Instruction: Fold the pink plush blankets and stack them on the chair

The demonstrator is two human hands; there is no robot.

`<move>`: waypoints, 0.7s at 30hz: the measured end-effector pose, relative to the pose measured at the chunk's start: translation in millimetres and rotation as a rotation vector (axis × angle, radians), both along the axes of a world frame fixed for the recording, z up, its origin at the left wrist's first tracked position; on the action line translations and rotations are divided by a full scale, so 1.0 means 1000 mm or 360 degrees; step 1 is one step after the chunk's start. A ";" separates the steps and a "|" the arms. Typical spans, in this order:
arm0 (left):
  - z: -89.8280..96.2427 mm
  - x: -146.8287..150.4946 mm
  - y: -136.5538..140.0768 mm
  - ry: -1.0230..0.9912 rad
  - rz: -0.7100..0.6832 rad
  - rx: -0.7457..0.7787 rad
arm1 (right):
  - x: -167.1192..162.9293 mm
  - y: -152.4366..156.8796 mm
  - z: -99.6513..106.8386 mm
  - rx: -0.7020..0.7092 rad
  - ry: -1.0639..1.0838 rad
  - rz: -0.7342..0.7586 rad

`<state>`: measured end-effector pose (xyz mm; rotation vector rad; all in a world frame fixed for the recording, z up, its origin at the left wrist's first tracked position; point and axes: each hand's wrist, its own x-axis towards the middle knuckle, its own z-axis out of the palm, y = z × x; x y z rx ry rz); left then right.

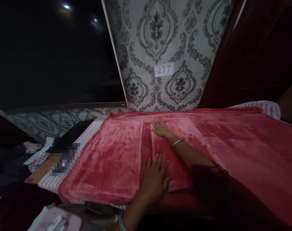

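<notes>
A plush red blanket (107,150) is spread over the surface before me, with its left part folded inward and a second folded edge running beside it near the middle. My left hand (156,175) lies with fingers spread near the front, over the gap between the two folded edges. Farther back, my right hand (159,129) rests flat on the right-hand fold, close to its left edge. Neither hand grips the cloth. Both wrists wear bracelets, and a dark sleeve covers the right forearm.
A striped cloth (88,133) shows under the blanket. Clothes (11,160) are piled at the left, and a pink object (64,219) lies at the front left. Behind stand a patterned wall with a paper (164,69) marked 277 and a large dark screen (54,54).
</notes>
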<state>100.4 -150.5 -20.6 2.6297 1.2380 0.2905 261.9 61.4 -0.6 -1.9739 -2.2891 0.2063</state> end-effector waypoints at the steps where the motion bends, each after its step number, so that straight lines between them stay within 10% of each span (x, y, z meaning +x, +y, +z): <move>1: -0.002 -0.001 0.000 -0.0019 -0.0006 0.0005 | 0.000 0.002 -0.006 0.0008 -0.0006 0.0009; 21: -0.015 -0.005 -0.004 -0.0159 -0.0010 0.0224 | 0.000 0.000 -0.015 0.0096 0.0010 -0.0007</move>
